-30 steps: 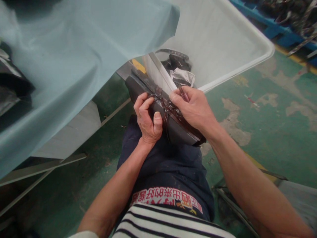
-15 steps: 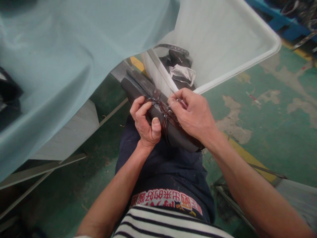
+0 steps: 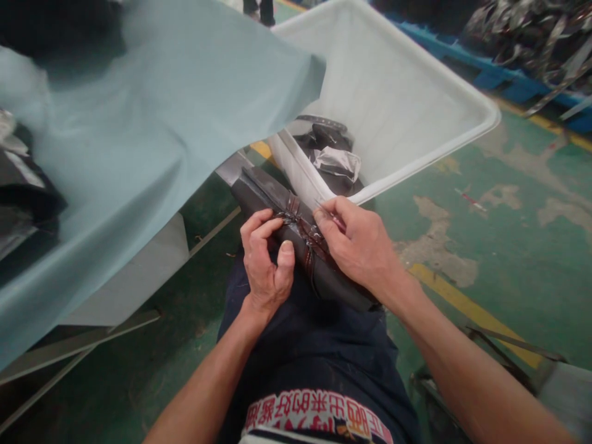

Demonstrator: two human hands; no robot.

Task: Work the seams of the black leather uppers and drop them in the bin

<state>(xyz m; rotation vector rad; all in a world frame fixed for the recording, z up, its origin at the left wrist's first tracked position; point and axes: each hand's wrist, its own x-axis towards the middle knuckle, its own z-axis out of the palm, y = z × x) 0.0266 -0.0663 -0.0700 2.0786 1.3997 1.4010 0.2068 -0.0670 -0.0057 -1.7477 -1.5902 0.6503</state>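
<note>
Across my lap lies a long, dark, rounded form (image 3: 256, 191) with brown leather straps (image 3: 309, 259) around it and small shiny bits along its top. My left hand (image 3: 266, 262) bends over its near side, fingertips pressed on a dark-brown strap and thumb raised apart. My right hand (image 3: 356, 243) pinches a thin, pointed metal tool (image 3: 320, 203) between thumb and index finger, close above the straps. Most of that tool is hidden in the fingers, so its kind does not show.
A white plastic bin (image 3: 407, 166) with dark strap pieces and a crumpled silvery piece (image 3: 337, 161) stands just ahead. A pale blue-green sheet (image 3: 152, 154) drapes over a table at left. Blue pallets (image 3: 518, 86) hold heaped straps; a metal frame (image 3: 504, 339) stands at right.
The whole view has tilted up, so hands and bin sit lower in the picture. Both hands keep nearly the same hold; my left thumb sits slightly farther from the form.
</note>
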